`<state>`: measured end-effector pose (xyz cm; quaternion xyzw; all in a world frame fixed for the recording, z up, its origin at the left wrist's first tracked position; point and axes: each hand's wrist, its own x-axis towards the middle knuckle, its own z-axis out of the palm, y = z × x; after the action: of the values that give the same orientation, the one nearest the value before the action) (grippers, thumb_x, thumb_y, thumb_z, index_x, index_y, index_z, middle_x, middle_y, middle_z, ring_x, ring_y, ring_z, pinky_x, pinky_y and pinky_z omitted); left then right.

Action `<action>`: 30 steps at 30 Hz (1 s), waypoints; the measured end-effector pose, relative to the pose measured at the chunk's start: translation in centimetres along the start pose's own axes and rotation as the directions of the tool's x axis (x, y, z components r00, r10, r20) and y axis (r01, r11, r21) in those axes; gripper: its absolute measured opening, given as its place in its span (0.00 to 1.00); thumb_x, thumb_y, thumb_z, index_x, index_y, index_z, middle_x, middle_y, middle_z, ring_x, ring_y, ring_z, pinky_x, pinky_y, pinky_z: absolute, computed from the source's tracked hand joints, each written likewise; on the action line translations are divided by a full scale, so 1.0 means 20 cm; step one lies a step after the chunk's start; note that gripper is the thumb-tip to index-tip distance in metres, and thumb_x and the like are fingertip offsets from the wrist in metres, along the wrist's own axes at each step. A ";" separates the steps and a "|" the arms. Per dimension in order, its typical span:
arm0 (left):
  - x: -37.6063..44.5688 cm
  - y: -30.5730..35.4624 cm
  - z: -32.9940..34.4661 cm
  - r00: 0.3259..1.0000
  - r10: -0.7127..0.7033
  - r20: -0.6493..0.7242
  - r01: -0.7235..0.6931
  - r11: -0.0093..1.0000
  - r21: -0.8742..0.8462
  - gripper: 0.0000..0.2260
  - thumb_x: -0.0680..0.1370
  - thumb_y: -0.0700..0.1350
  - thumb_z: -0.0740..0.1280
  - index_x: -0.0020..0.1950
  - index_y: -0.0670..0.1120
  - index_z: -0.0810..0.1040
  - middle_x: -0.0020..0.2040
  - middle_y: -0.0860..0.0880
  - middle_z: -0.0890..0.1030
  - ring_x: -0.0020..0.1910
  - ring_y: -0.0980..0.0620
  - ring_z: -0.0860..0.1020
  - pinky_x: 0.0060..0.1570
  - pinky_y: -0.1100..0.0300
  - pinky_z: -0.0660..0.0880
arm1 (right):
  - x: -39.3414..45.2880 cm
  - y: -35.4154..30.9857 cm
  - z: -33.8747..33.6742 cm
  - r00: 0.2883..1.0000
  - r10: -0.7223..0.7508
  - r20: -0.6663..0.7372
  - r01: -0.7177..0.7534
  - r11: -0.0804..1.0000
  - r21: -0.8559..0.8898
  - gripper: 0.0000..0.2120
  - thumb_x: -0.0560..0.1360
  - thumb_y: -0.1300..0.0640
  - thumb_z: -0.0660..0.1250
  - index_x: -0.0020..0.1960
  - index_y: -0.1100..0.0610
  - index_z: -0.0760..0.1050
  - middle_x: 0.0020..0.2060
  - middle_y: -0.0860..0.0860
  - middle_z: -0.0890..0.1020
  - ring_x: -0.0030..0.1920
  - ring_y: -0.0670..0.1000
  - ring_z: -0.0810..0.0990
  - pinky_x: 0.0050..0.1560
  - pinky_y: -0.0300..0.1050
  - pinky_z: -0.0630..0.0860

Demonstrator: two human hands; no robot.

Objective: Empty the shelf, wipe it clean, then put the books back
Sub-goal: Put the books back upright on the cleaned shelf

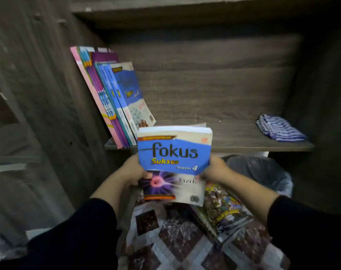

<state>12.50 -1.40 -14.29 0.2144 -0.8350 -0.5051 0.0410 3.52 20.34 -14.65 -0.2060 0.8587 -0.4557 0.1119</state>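
Two hands are wrapped around one book. The left hand (135, 171) is curled round the left edge of the blue book (174, 164), and the right hand (214, 168) is curled round its right edge, with the thumbs on the front cover. The book is held up in the air, cover facing the person, just in front of the shelf (243, 145) and a little below its board. It looks like the putting-back step, since a row of books (115, 98) is already stood at the left end, leaning against the side wall. To do this step well, the book should be lifted above the front edge, turned so its back edge faces out, and slid in beside the last book of the row, so that it touches that book and leans the same way. It should be set down on its bottom edge, not dropped, so the pages are not bent. A striped cloth (281, 128) is lying at the right end of the shelf, well apart from the row, so it is not in the way. More books (224, 213) are lying below on a patterned rug (165, 240), close to the hands, and can be picked up next.
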 end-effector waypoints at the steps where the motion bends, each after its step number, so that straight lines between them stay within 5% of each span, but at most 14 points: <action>1: -0.02 0.10 -0.01 0.998 0.054 0.012 -0.054 0.999 -0.004 0.25 0.72 0.27 0.67 0.65 0.46 0.70 0.51 0.47 0.77 0.44 0.50 0.74 0.23 0.64 0.72 | 0.00 -0.05 -0.09 1.000 0.013 0.007 -0.013 0.999 -0.036 0.20 0.69 0.71 0.70 0.61 0.64 0.76 0.58 0.58 0.80 0.58 0.56 0.78 0.59 0.54 0.76; 4: 0.00 0.32 -0.02 0.990 0.131 0.052 -0.130 0.991 -0.010 0.22 0.74 0.29 0.67 0.64 0.46 0.69 0.50 0.46 0.77 0.38 0.54 0.74 0.20 0.71 0.70 | 0.01 -0.16 -0.32 0.999 0.026 0.040 -0.028 0.998 0.050 0.23 0.68 0.77 0.68 0.61 0.66 0.74 0.53 0.56 0.80 0.47 0.50 0.78 0.41 0.38 0.78; 9: 0.17 0.45 0.07 0.994 0.107 0.037 -0.105 0.993 -0.053 0.12 0.77 0.33 0.65 0.58 0.45 0.73 0.44 0.43 0.79 0.36 0.47 0.78 0.32 0.58 0.73 | 0.10 -0.18 -0.53 0.998 0.066 -0.001 -0.064 0.973 0.222 0.20 0.70 0.78 0.65 0.61 0.70 0.72 0.51 0.60 0.79 0.36 0.48 0.77 0.28 0.33 0.77; 12: 0.28 0.46 0.20 0.995 0.097 -0.010 -0.097 0.993 -0.070 0.05 0.77 0.34 0.65 0.48 0.44 0.75 0.41 0.43 0.77 0.35 0.47 0.76 0.28 0.63 0.68 | 0.22 -0.09 -0.57 0.992 0.123 -0.034 -0.110 0.961 0.253 0.16 0.72 0.75 0.65 0.60 0.70 0.74 0.50 0.60 0.82 0.35 0.49 0.79 0.32 0.38 0.79; 16: 0.40 0.49 0.31 0.999 0.047 -0.018 -0.048 0.996 -0.081 0.04 0.77 0.34 0.66 0.49 0.42 0.75 0.37 0.45 0.78 0.31 0.50 0.76 0.20 0.66 0.68 | 0.37 0.02 -0.59 0.972 0.227 -0.067 -0.192 0.919 0.344 0.15 0.73 0.74 0.64 0.59 0.66 0.74 0.47 0.60 0.82 0.33 0.52 0.82 0.30 0.43 0.80; 20: 0.50 0.56 0.32 0.982 0.087 -0.165 -0.068 0.991 0.119 0.11 0.72 0.41 0.72 0.51 0.41 0.76 0.46 0.42 0.82 0.42 0.43 0.81 0.32 0.60 0.72 | 0.50 0.06 -0.58 0.954 0.274 -0.121 -0.195 0.876 0.441 0.18 0.71 0.75 0.64 0.60 0.67 0.73 0.51 0.65 0.82 0.48 0.63 0.82 0.53 0.63 0.78; 25: 0.55 0.60 0.31 0.968 0.088 -0.234 -0.042 0.979 0.197 0.15 0.70 0.42 0.72 0.54 0.38 0.78 0.51 0.41 0.82 0.52 0.42 0.81 0.48 0.54 0.76 | 0.55 0.06 -0.52 0.915 0.366 -0.167 -0.224 0.808 0.545 0.20 0.71 0.73 0.67 0.60 0.64 0.64 0.43 0.64 0.79 0.37 0.59 0.80 0.43 0.61 0.78; 27: 0.56 0.62 0.31 0.955 0.104 -0.277 -0.070 0.989 0.130 0.12 0.72 0.38 0.68 0.55 0.37 0.75 0.52 0.39 0.81 0.50 0.41 0.80 0.43 0.55 0.75 | 0.57 0.05 -0.52 0.905 0.390 -0.173 -0.225 0.780 0.584 0.21 0.73 0.68 0.68 0.62 0.64 0.63 0.40 0.61 0.76 0.33 0.57 0.78 0.37 0.57 0.79; 30: 0.55 0.63 0.25 0.936 0.091 -0.340 -0.147 0.979 -0.142 0.07 0.73 0.31 0.66 0.42 0.41 0.71 0.41 0.40 0.78 0.35 0.49 0.74 0.29 0.62 0.67 | 0.59 0.05 -0.54 0.895 0.428 -0.124 -0.275 0.750 0.602 0.24 0.76 0.59 0.66 0.68 0.64 0.65 0.48 0.61 0.76 0.37 0.59 0.78 0.40 0.55 0.77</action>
<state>-2.93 3.33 -7.41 0.2411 -0.7830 -0.5257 0.2290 -11.27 23.42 -9.44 0.0638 0.7129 -0.6838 0.1417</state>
